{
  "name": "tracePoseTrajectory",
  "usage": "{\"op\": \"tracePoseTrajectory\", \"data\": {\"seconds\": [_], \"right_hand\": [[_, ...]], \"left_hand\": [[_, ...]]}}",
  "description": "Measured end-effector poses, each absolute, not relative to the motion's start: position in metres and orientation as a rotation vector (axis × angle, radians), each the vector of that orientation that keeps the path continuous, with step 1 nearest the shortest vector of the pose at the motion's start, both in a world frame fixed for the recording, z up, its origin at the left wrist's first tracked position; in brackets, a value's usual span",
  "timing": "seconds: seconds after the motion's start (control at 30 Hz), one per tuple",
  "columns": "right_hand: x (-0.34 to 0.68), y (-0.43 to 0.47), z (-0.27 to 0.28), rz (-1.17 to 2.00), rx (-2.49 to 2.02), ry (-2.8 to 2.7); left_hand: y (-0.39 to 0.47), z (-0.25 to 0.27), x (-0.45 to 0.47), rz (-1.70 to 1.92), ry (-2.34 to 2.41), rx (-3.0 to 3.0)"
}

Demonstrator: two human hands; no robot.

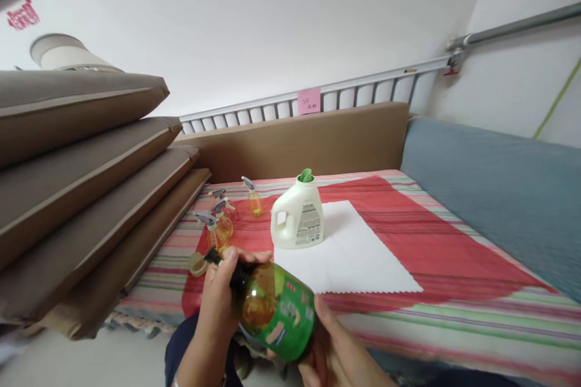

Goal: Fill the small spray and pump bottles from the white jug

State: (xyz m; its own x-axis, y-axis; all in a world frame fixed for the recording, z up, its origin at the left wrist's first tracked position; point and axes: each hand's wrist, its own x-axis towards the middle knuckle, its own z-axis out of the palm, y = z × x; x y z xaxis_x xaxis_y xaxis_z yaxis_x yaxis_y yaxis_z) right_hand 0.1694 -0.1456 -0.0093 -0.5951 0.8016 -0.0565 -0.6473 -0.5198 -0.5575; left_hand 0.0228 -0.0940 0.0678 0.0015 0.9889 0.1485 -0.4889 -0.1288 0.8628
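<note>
A green-labelled pump bottle (284,308) with amber contents lies tilted between both hands, close to me. My left hand (220,296) is closed around its black pump top and neck. Cupped under and against the bottle's base end is my right hand (338,347), its thumb along the side. Just beyond stands a white detergent jug (308,221) upright, its green spout (307,175) showing at the open mouth. The jug's base touches a white scalloped-edge sheet (354,260). Left of it are several small clear spray bottles, one yellow-tinted spray bottle (255,202) standing apart.
A red cloth (385,211) lies over a striped bedspread (454,329). Near the spray bottles rests a round yellowish lid-like piece (196,264). Large brown cushions (91,193) are stacked on the left. A blue-grey cushion (490,193) borders the right, a brown panel (308,142) the back.
</note>
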Motion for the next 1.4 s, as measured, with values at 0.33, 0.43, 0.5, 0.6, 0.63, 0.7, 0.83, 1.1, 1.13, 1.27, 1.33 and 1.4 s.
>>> {"op": "tracePoseTrajectory", "data": {"seconds": [0.33, 0.43, 0.5, 0.6, 0.63, 0.7, 0.83, 1.1, 1.13, 1.27, 1.33, 1.4], "right_hand": [[0.169, -0.147, -0.013, 1.996, -0.356, -0.69], [0.17, -0.145, -0.012, 2.278, -0.309, -0.596], [0.17, -0.144, -0.013, 2.322, -0.298, -0.585], [0.169, -0.144, -0.015, 2.094, -0.343, -0.642], [0.169, -0.143, -0.017, 2.05, -0.355, -0.639], [0.169, -0.142, -0.019, 2.114, -0.356, -0.565], [0.17, -0.14, -0.022, 2.363, -0.297, -0.459], [0.17, -0.144, -0.035, 2.074, -0.29, -0.601], [0.17, -0.144, -0.037, 2.083, -0.296, -0.574], [0.168, -0.139, -0.044, 2.134, -0.342, -0.555], [0.166, -0.136, -0.046, 2.187, -0.333, -0.564], [0.164, -0.134, -0.045, 2.211, -0.324, -0.512]], "left_hand": [[-0.091, 0.066, 0.02, 1.501, 0.75, 0.921], [-0.091, 0.068, 0.02, 1.443, 0.696, 0.942], [-0.091, 0.069, 0.022, 1.434, 0.692, 0.921], [-0.092, 0.07, 0.023, 1.463, 0.74, 0.881], [-0.092, 0.07, 0.024, 1.465, 0.742, 0.883], [-0.093, 0.07, 0.024, 1.444, 0.717, 0.924], [-0.093, 0.072, 0.024, 1.42, 0.697, 0.996], [-0.092, 0.072, 0.027, 1.48, 0.733, 0.933], [-0.092, 0.072, 0.027, 1.48, 0.721, 0.937], [-0.094, 0.073, 0.027, 1.446, 0.699, 0.96], [-0.096, 0.073, 0.027, 1.411, 0.711, 0.981], [-0.097, 0.073, 0.027, 1.379, 0.718, 0.997]]}}
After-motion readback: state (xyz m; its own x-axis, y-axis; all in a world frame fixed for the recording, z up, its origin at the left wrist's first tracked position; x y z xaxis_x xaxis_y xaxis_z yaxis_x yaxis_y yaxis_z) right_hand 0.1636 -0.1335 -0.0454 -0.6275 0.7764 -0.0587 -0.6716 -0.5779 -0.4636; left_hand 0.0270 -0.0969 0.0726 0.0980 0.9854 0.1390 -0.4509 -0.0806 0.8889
